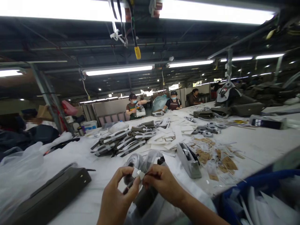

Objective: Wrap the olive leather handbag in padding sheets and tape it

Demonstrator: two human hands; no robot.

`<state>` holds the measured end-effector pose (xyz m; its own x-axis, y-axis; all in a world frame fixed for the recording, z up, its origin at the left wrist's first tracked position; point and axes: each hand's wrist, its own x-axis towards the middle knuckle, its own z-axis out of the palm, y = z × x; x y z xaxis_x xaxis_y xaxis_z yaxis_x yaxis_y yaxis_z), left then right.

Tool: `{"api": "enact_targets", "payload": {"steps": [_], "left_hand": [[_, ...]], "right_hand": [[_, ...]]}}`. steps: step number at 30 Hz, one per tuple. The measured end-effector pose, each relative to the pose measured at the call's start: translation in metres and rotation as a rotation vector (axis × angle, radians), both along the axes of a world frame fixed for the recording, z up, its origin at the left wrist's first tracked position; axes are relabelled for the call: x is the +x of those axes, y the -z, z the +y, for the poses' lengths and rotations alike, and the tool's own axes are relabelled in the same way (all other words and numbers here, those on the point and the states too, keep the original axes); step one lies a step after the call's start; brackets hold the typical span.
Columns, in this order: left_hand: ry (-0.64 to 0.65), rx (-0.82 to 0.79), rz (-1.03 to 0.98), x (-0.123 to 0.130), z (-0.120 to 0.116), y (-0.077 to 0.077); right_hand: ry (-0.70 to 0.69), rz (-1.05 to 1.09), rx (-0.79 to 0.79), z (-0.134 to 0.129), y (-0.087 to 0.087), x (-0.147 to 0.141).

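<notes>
Near the bottom centre, my left hand (120,190) pinches a small white piece (138,173) between thumb and forefinger. Close against its right side, my right hand (161,181) has its fingers pressed together at the same piece. Clear, rolled plastic-like loops (134,162) rise just behind the fingers. Below the hands lies a dark item (146,200) partly wrapped in clear plastic; the hands hide part of it. A grey tape dispenser (189,160) stands to the right of my right hand.
Dark folded pieces with light bands (126,139) are heaped behind the hands. Brown tags (228,163) lie right, above a blue bin (234,193). A dark folded item (53,190) lies left on the white table (255,140). Several people work beyond.
</notes>
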<state>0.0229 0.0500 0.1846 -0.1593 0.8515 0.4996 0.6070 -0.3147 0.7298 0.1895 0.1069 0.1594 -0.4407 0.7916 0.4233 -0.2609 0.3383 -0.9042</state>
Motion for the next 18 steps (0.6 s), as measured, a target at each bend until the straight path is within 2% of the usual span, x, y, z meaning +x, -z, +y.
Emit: {"api": "enact_targets", "payload": {"steps": [3,9,13,16,18], "left_hand": [[0.054,-0.04,-0.1,0.003,-0.001,-0.004],[0.047,-0.068,-0.097,0.01,-0.002,-0.002],[0.03,-0.009,-0.002,0.01,0.0,0.002],[0.043,-0.023,0.039,0.006,0.002,0.0],[0.033,-0.043,0.003,0.003,0.003,-0.001]], "right_hand": [[0.077,-0.025,0.086,-0.003,0.001,0.001],[0.235,-0.044,0.067,0.001,0.01,-0.01],[0.26,-0.099,0.121,0.007,0.003,-0.011],[0.295,-0.185,0.121,0.007,-0.006,-0.004],[0.214,-0.174,0.076,0.003,-0.01,0.002]]}}
